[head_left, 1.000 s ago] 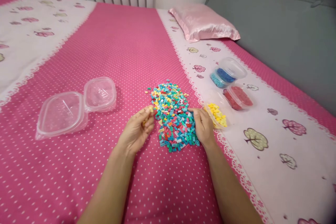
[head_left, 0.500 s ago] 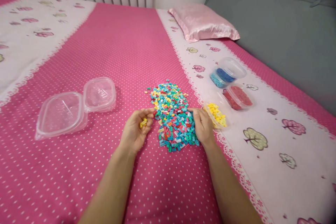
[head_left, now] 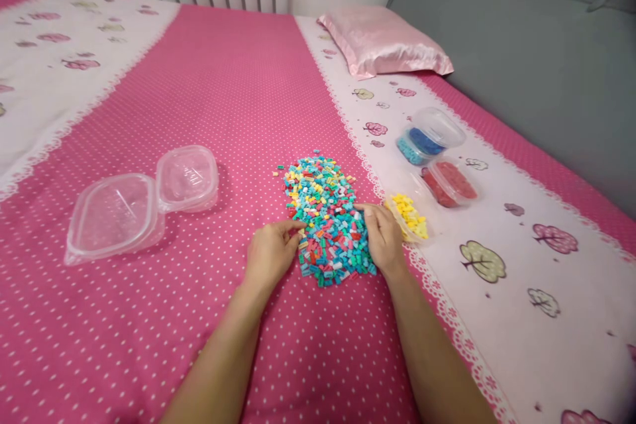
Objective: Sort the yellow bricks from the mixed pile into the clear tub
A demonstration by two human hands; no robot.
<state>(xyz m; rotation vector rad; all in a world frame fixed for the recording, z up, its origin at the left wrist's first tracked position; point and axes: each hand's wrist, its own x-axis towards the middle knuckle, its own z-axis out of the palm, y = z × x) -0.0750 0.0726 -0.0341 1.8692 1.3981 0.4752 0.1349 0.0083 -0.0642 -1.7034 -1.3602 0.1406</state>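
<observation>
A heap of small toy building bricks (head_left: 328,212) in many colours lies on the pink dotted bedding (head_left: 209,318). My left hand (head_left: 273,248) is at the heap's left edge, back upward, thumb and index finger at the bricks. Its other fingers are curled under, closed round yellow bricks that are now hidden from view. Against the right edge rests my right hand (head_left: 383,238), index finger reaching onto the bricks and the other fingers curled. What it holds, if anything, is hidden. Just beside it stands a clear tub of yellow bricks (head_left: 408,215).
Two clear plastic containers (head_left: 112,215) (head_left: 187,179) stand on the left. Farther right are tubs with red bricks (head_left: 450,182) and with blue and light-blue bricks (head_left: 420,144). A pink pillow (head_left: 385,43) lies at the back, near a grey padded panel (head_left: 521,73).
My left hand has turned palm down and shifted slightly right and toward me along the heap, covering the yellow bricks seen in its palm. My right hand stays almost still.
</observation>
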